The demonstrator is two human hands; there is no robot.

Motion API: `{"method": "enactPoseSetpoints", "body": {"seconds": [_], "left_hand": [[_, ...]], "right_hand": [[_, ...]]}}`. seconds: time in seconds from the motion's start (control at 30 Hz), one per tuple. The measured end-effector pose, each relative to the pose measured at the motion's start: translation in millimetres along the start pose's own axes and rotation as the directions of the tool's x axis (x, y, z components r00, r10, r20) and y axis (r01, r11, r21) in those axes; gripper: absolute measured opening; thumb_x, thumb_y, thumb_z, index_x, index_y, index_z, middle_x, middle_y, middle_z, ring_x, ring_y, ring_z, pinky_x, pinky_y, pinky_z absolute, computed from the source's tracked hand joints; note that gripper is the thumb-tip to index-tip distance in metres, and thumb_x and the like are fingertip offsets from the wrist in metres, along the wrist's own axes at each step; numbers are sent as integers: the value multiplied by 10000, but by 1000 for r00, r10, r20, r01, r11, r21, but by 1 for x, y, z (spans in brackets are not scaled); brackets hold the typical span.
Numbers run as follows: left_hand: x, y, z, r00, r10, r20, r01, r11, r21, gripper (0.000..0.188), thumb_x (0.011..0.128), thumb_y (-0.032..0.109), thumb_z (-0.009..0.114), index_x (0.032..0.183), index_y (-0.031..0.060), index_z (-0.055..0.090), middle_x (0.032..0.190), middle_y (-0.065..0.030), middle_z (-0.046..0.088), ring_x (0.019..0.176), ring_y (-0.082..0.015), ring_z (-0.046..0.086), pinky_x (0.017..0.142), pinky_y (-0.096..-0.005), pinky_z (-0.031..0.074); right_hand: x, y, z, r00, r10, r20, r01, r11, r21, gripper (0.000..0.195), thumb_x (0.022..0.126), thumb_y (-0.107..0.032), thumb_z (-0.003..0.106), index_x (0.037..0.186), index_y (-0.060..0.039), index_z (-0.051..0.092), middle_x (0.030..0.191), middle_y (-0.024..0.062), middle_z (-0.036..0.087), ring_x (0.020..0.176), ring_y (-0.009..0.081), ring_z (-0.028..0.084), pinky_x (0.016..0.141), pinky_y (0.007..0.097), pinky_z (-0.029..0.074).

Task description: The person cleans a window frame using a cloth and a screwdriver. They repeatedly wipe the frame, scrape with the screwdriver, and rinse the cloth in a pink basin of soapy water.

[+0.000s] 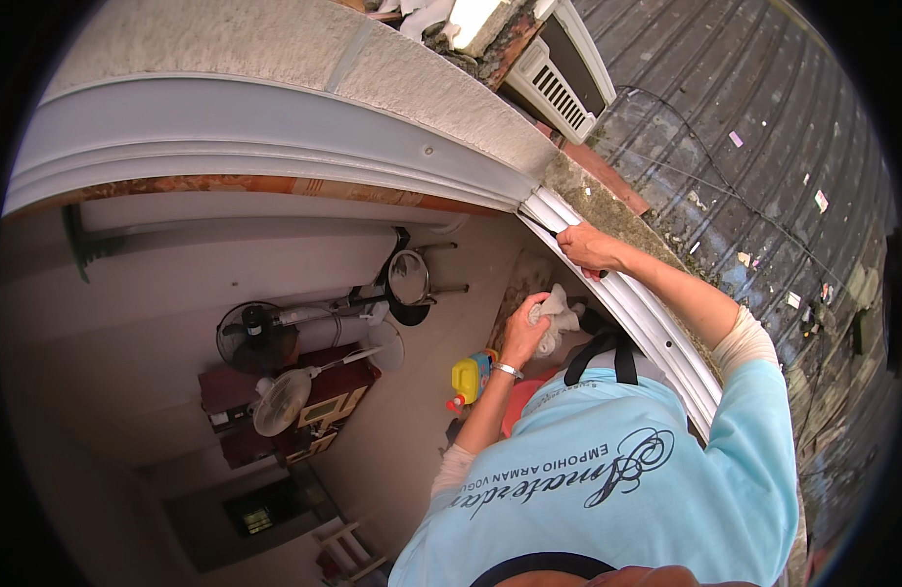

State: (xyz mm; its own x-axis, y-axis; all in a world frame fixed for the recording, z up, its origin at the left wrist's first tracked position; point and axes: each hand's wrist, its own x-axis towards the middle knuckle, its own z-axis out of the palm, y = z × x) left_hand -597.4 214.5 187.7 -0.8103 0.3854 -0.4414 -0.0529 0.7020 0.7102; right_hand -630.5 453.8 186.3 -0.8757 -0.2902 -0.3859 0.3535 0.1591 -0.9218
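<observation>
My right hand is closed around a slim dark-shafted hand tool; its exact kind cannot be told. The shaft's tip meets the corner of the white window frame, and a dark handle end shows below my fist. Lower and to the left, my left hand grips a crumpled off-white cloth, away from the frame. A yellow plastic bottle with a red cap stands near my left wrist, beside a partly hidden red container.
Indoors are a black fan, a pale fan, a round-seated chair and a dark red cabinet. Outside, a pet carrier stands at the edge of a ribbed roof with scattered debris and a cable.
</observation>
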Motion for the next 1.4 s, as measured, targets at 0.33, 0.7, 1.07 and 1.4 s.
{"method": "enactPoseSetpoints", "body": {"seconds": [0.33, 0.7, 1.07, 1.4], "left_hand": [[6, 0, 3, 1000, -6, 29, 6, 1000, -13, 358, 774, 58, 570, 1131, 68, 597, 944, -57, 653, 844, -117, 596, 771, -273, 481], [7, -5, 0, 999, 27, 22, -28, 999, 37, 370, 780, 127, 569, 1150, 123, 587, 952, -160, 667, 883, -284, 644, 800, -349, 489], [9, -3, -2, 1000, 9, 26, -10, 1000, 29, 375, 778, 127, 573, 1152, 121, 588, 957, -159, 666, 885, -284, 642, 797, -344, 487], [12, -3, -2, 999, 22, 29, -22, 999, 23, 378, 774, 117, 574, 1152, 119, 586, 948, -155, 667, 872, -278, 644, 789, -343, 490]], "right_hand": [[0, 17, 9, 998, 40, 55, -63, 861, 505, 188, 908, -121, 405, 731, -59, 419, 576, 54, 472, 390, 152, 498, 312, 286, 420], [-2, 11, 19, 997, 74, 34, -81, 835, 544, 220, 930, -121, 400, 720, -60, 425, 564, 53, 464, 392, 156, 494, 325, 294, 413], [-4, 7, 18, 997, 54, 52, -75, 771, 633, 212, 936, -113, 409, 729, -70, 420, 558, 47, 470, 387, 145, 489, 320, 285, 418], [-3, 11, 24, 999, 29, 29, -41, 751, 659, 227, 937, -115, 416, 718, -56, 417, 560, 54, 476, 377, 150, 493, 307, 285, 413]]}}
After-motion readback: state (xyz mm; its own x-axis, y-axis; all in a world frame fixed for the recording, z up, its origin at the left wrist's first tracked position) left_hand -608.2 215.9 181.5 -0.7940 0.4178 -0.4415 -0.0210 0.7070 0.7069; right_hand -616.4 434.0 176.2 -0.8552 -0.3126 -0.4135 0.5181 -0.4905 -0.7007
